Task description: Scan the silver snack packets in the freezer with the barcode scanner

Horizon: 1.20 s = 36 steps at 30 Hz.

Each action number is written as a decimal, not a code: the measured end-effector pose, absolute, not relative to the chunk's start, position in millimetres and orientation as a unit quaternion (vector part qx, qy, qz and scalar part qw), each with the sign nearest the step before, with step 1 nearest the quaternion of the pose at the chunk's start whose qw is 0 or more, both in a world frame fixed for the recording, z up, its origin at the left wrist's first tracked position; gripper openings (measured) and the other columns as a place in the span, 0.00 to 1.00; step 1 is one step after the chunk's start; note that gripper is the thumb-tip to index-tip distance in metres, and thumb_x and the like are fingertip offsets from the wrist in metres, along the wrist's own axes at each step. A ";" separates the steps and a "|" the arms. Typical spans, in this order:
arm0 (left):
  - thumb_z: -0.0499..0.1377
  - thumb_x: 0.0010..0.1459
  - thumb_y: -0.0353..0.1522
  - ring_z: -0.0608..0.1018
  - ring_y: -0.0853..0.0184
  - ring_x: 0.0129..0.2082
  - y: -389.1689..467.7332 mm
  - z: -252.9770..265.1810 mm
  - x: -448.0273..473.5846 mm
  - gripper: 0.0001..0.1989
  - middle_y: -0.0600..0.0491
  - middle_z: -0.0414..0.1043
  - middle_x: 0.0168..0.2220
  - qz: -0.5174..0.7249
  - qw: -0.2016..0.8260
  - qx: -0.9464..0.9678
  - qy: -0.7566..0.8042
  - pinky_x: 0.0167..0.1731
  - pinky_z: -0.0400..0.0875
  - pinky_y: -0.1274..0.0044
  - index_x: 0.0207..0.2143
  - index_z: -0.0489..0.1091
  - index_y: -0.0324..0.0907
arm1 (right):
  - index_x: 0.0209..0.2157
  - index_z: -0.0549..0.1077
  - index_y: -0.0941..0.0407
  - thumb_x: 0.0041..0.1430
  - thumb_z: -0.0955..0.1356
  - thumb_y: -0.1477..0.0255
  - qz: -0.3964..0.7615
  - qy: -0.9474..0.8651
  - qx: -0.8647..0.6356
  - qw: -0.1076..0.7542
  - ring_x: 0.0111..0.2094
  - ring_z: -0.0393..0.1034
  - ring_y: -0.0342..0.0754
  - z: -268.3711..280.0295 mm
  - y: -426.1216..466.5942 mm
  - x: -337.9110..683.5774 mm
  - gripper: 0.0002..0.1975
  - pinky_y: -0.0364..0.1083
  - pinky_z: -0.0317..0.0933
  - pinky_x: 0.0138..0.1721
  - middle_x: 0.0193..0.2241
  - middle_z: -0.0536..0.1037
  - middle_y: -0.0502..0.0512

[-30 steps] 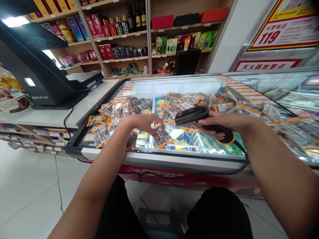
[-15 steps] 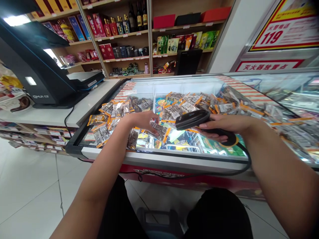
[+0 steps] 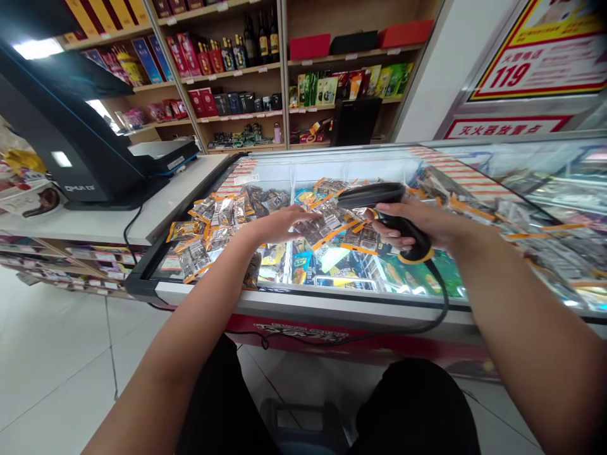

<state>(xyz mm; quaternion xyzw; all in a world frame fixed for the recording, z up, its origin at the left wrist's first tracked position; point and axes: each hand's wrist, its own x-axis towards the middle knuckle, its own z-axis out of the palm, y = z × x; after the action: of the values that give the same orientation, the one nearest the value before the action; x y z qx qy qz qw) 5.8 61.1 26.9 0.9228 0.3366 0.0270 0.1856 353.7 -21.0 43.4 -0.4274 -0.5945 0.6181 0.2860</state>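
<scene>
My left hand (image 3: 283, 225) reaches over the glass-topped chest freezer (image 3: 332, 301), its fingers stretched out and apart at the left edge of a snack packet (image 3: 327, 222). That packet is clear and dark with orange edges; I cannot tell whether the fingertips touch it. In my right hand (image 3: 410, 221) is a black barcode scanner (image 3: 372, 194), gripped by its handle, its head pointing left above the packets. The scanner's cable (image 3: 439, 309) hangs from the handle over the freezer's front edge. Another packet (image 3: 361, 239) lies just below the scanner head.
A pile of similar packets (image 3: 222, 218) covers the freezer's left end, and more packets (image 3: 550, 253) spread over the right. On the left counter (image 3: 118, 218) stands a dark scale with a screen (image 3: 95, 151). Shelves (image 3: 237, 72) of bottles and boxes stand behind.
My left hand has moved right and slightly away from me. The scanner has risen in my right hand. The packet near my left fingers at the front has left that spot.
</scene>
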 end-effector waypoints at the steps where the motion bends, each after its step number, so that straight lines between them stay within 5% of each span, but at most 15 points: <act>1: 0.60 0.76 0.38 0.75 0.48 0.69 61.7 26.3 10.7 0.36 0.42 0.68 0.73 0.022 0.184 0.926 0.329 0.70 0.71 0.58 0.82 0.63 0.57 | 0.36 0.64 0.51 0.73 0.76 0.48 0.616 -0.595 -0.430 0.287 0.17 0.52 0.38 43.1 -21.0 353.4 0.26 0.41 0.53 0.17 0.24 0.68 0.45; 7: 0.56 0.79 0.38 0.77 0.47 0.65 65.0 15.9 53.0 0.34 0.38 0.71 0.66 0.052 0.142 0.920 0.361 0.68 0.73 0.56 0.84 0.61 0.53 | 0.36 0.65 0.52 0.68 0.79 0.46 0.610 -0.593 -0.435 0.296 0.18 0.56 0.39 46.8 -24.5 348.8 0.28 0.41 0.54 0.18 0.23 0.67 0.46; 12: 0.56 0.80 0.35 0.71 0.39 0.73 62.4 0.9 87.3 0.32 0.32 0.68 0.73 0.086 0.084 0.922 0.369 0.70 0.71 0.52 0.82 0.62 0.46 | 0.36 0.65 0.52 0.70 0.78 0.46 0.620 -0.576 -0.446 0.291 0.18 0.57 0.39 49.3 -26.5 349.3 0.29 0.41 0.52 0.19 0.23 0.66 0.47; 16: 0.60 0.76 0.40 0.68 0.34 0.76 61.1 10.8 70.2 0.43 0.31 0.64 0.78 0.103 0.099 0.899 0.415 0.73 0.66 0.45 0.86 0.47 0.46 | 0.39 0.67 0.52 0.70 0.78 0.47 0.615 -0.568 -0.456 0.302 0.18 0.56 0.38 48.6 -26.9 350.9 0.27 0.40 0.53 0.19 0.23 0.66 0.46; 19: 0.63 0.71 0.43 0.67 0.31 0.77 63.1 28.6 34.5 0.44 0.28 0.65 0.78 0.117 0.043 0.828 0.546 0.74 0.64 0.44 0.83 0.54 0.41 | 0.41 0.68 0.52 0.66 0.80 0.46 0.613 -0.563 -0.463 0.304 0.18 0.56 0.38 47.7 -26.9 350.5 0.29 0.40 0.53 0.19 0.23 0.66 0.45; 23: 0.57 0.74 0.40 0.69 0.38 0.77 63.6 45.9 -5.7 0.30 0.30 0.74 0.72 0.052 0.000 0.699 0.714 0.73 0.67 0.54 0.72 0.71 0.37 | 0.39 0.69 0.53 0.59 0.83 0.41 0.605 -0.575 -0.460 0.303 0.18 0.56 0.38 46.4 -26.2 348.6 0.34 0.39 0.53 0.17 0.22 0.66 0.44; 27: 0.54 0.74 0.33 0.70 0.39 0.78 56.8 51.0 -10.4 0.25 0.31 0.79 0.69 -0.037 -0.005 0.730 0.683 0.75 0.65 0.52 0.67 0.77 0.36 | 0.39 0.70 0.53 0.58 0.83 0.41 0.603 -0.568 -0.474 0.298 0.18 0.57 0.38 47.0 -26.6 347.6 0.34 0.39 0.53 0.18 0.22 0.66 0.45; 33: 0.51 0.78 0.34 0.73 0.51 0.76 47.1 50.3 5.0 0.31 0.41 0.68 0.79 0.024 0.093 0.854 0.511 0.73 0.69 0.63 0.79 0.65 0.42 | 0.40 0.66 0.52 0.60 0.83 0.44 0.603 -0.567 -0.472 0.304 0.18 0.55 0.38 47.9 -27.6 347.9 0.32 0.38 0.52 0.18 0.22 0.66 0.44; 36: 0.56 0.75 0.36 0.70 0.49 0.78 48.5 48.1 0.8 0.36 0.37 0.63 0.81 0.042 0.095 0.862 0.496 0.75 0.68 0.62 0.81 0.59 0.41 | 0.39 0.66 0.52 0.60 0.83 0.43 0.607 -0.567 -0.471 0.295 0.18 0.56 0.38 48.1 -27.7 347.5 0.33 0.39 0.52 0.18 0.23 0.66 0.44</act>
<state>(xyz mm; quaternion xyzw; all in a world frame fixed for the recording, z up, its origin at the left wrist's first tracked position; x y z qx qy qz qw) 0.8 48.5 48.1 0.8622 0.4958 0.0423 0.0949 347.5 -27.7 48.1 -0.4715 -0.5671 0.6073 0.2955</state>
